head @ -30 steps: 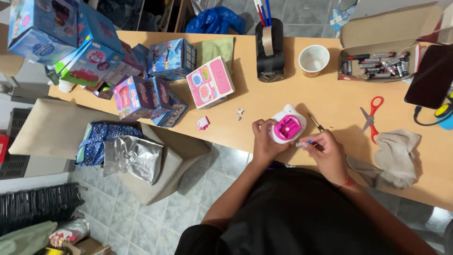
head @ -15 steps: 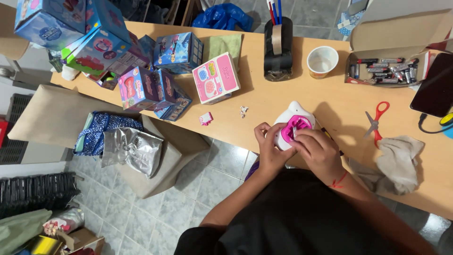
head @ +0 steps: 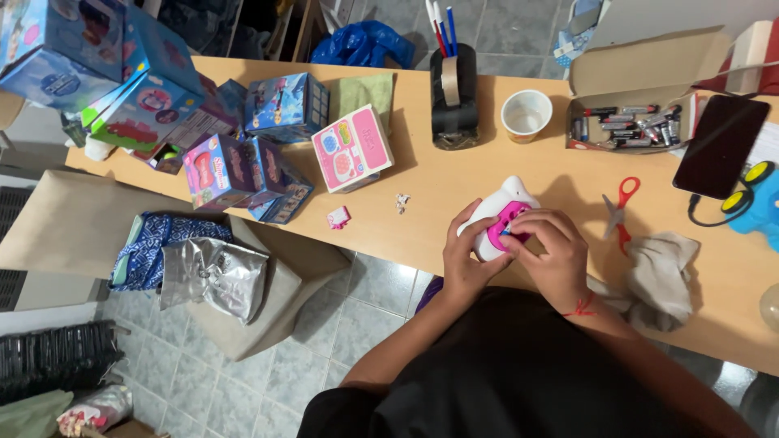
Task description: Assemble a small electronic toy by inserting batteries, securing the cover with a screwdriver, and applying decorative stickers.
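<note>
A white and pink plastic toy lies on the wooden table near its front edge. My left hand grips the toy's left side from below. My right hand rests over the toy's pink middle, fingers curled on a small blue-tipped tool that presses into it. Most of the tool is hidden by my fingers. A red thread circles my right wrist.
Red scissors and a grey cloth lie right of my hands. A cardboard box of batteries, a white cup, a pen holder, a black phone and several colourful toy boxes stand further back.
My right hand has moved from the table right of the toy onto the toy's pink middle. The left hand has kept its hold on the toy.
</note>
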